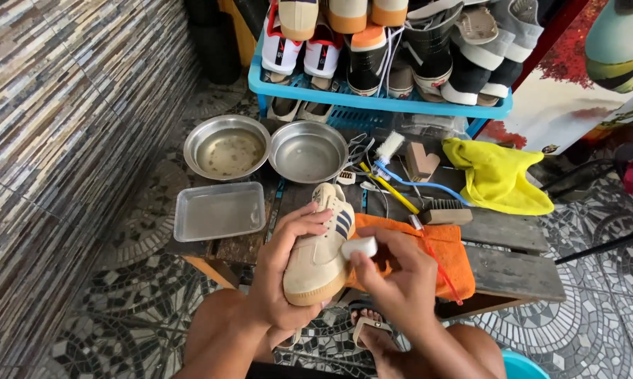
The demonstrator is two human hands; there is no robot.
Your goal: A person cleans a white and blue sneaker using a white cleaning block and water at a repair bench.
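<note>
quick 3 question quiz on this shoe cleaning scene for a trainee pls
1. True or false: the left hand holds the beige shoe.
2. What does the right hand press on the shoe? A) white block B) blue toothbrush C) yellow cloth
3. How many round metal bowls stand on the bench?

Key: 1 true; 2 A; 3 two, left bowl and right bowl.

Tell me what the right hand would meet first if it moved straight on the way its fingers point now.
Probably the beige sneaker. The right hand holds a small white block whose tip points up-left at the shoe's side, already touching it or nearly so; depth is unclear.
</note>
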